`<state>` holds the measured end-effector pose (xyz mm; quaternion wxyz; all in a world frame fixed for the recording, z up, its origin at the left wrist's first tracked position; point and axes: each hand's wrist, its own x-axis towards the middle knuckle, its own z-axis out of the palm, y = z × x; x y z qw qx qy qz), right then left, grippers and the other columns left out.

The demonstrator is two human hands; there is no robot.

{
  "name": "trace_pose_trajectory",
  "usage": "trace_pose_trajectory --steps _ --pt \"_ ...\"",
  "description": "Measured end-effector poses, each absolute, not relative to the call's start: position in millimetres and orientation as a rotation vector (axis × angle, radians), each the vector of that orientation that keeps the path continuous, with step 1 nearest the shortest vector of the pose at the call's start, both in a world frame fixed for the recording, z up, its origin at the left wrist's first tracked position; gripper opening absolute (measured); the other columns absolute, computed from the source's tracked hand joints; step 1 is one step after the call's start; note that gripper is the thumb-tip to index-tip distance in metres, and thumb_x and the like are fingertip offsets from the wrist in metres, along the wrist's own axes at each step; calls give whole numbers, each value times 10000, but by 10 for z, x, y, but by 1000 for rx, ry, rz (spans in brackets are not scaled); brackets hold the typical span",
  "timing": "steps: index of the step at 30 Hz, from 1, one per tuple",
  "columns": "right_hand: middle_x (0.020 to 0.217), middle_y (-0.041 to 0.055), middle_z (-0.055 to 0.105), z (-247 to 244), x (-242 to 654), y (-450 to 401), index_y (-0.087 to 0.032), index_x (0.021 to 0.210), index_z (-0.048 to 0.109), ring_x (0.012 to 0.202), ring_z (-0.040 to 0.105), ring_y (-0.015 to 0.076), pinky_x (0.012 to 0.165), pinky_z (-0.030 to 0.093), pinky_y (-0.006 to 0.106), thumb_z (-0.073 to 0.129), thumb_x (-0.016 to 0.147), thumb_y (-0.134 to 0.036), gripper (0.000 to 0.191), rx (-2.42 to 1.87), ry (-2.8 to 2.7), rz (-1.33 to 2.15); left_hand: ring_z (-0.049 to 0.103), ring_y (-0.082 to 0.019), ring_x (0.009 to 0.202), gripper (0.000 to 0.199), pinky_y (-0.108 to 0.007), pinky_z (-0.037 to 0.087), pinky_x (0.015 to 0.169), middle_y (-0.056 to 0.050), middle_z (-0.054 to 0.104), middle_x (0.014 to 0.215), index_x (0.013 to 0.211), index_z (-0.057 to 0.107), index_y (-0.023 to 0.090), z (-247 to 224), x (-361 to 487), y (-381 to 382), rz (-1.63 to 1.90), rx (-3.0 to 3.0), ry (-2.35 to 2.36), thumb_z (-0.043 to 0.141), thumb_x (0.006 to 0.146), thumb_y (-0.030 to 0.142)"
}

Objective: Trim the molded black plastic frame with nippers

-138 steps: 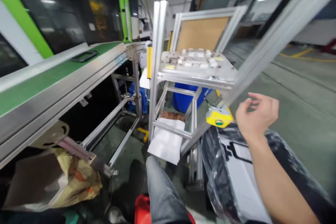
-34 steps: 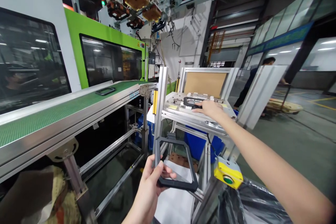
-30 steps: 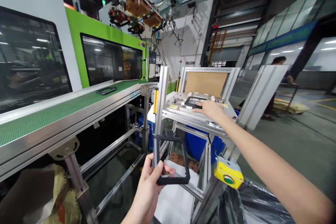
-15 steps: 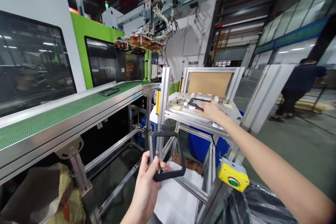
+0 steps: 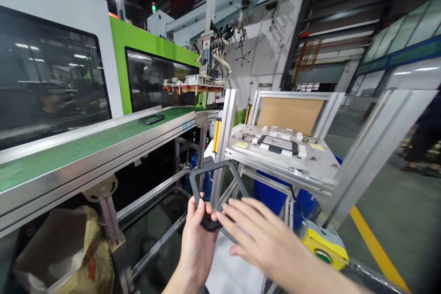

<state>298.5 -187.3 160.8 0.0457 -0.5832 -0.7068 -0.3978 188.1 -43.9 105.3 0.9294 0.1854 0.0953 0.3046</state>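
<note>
A black rectangular plastic frame [image 5: 217,167] is gripped at its lower left corner by my left hand [image 5: 198,239], thumb and fingers closed round it. My right hand [image 5: 255,234] is beside it, fingers stretched out, covering the frame's lower right part from view. Whether those fingertips touch the frame I cannot tell. Beyond my hands, another black frame [image 5: 274,149] lies among white blocks on the fixture table [image 5: 237,152]. A third black frame [image 5: 151,120] rests on the green conveyor belt [image 5: 103,140] to the left.
Aluminium posts [image 5: 225,124] stand around the fixture table. A yellow box with a green button [image 5: 325,245] is fixed low at right. Over the conveyor's far end hangs a machine arm's tooling [image 5: 196,85]. An open sack [image 5: 65,248] sits below the conveyor.
My right hand has left the frame on the fixture table and come back beside the held frame. My left hand keeps its hold. The overhead tooling has shifted, and the view has turned slightly left.
</note>
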Motion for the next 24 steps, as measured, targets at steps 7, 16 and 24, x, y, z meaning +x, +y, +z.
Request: trace_pose_trajectory --steps 7,16,24 --pt "1213 100 755 1623 2944 -1985 -113 1431 684 1178 678 257 1242 460 535 508 1072 -80 401 -1797 -2117 -1214 528 -92 718 600 -290 622 873 36 545 832 1063 716 174 1026 1831 -328 604 414 202 1089 641 380" --pt "1244 104 743 1565 3078 -2122 -103 1460 660 1256 667 234 1373 320 521 430 1043 15 491 -1773 -2061 -1256 719 -207 963 591 -339 589 966 -54 703 987 1235 704 223 869 1827 -262 548 653 127 955 818 558" --pt "1295 106 769 2354 4000 -2414 -158 1376 767 1126 763 322 991 673 525 455 1114 -123 409 -2405 -1365 -1435 618 -210 738 691 -340 553 771 -26 606 706 681 614 185 -477 1281 10 568 1318 693 861 736 828"
